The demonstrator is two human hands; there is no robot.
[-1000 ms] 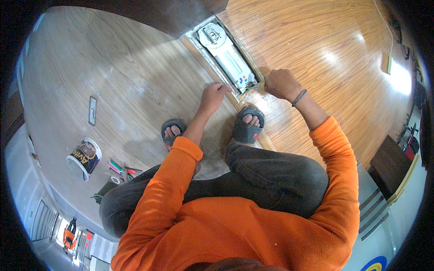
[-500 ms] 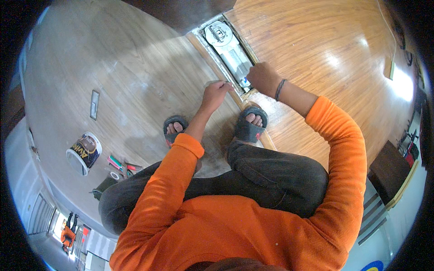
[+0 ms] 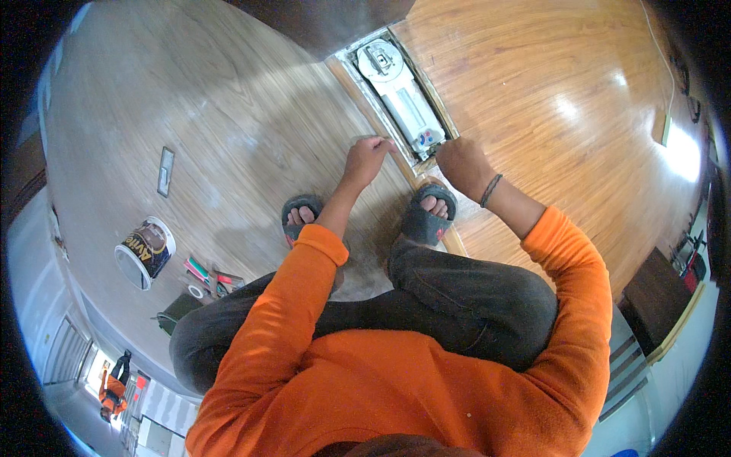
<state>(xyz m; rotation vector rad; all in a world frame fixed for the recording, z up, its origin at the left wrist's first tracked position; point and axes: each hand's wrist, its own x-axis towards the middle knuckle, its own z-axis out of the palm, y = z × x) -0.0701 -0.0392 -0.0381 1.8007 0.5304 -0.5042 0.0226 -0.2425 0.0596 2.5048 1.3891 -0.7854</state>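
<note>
A silvery floor hinge [image 3: 407, 103] with a round end plate lies in a narrow slot in the floor, where grey and orange-brown planks meet. Red and blue dots show at its near end. My right hand [image 3: 463, 166] is closed in a fist just beside that near end, and what it grips, if anything, is hidden. To the left of the slot, my left hand [image 3: 367, 160] has its fingers pinched together close to the wooden edge strip [image 3: 365, 99]. I cannot make out anything between them.
On the left floor sit a tipped paint bucket [image 3: 145, 255], a flat metal plate [image 3: 164, 172], a tape roll [image 3: 196, 292] and several hand tools [image 3: 217, 276]. A dark door panel [image 3: 327, 23] borders the slot's far end. Another person [image 3: 114, 388] is distant at lower left.
My right hand has drawn back toward me and right, baring the hinge's near end with its coloured dots. My left hand stays pinched beside the slot. The view has shifted slightly.
</note>
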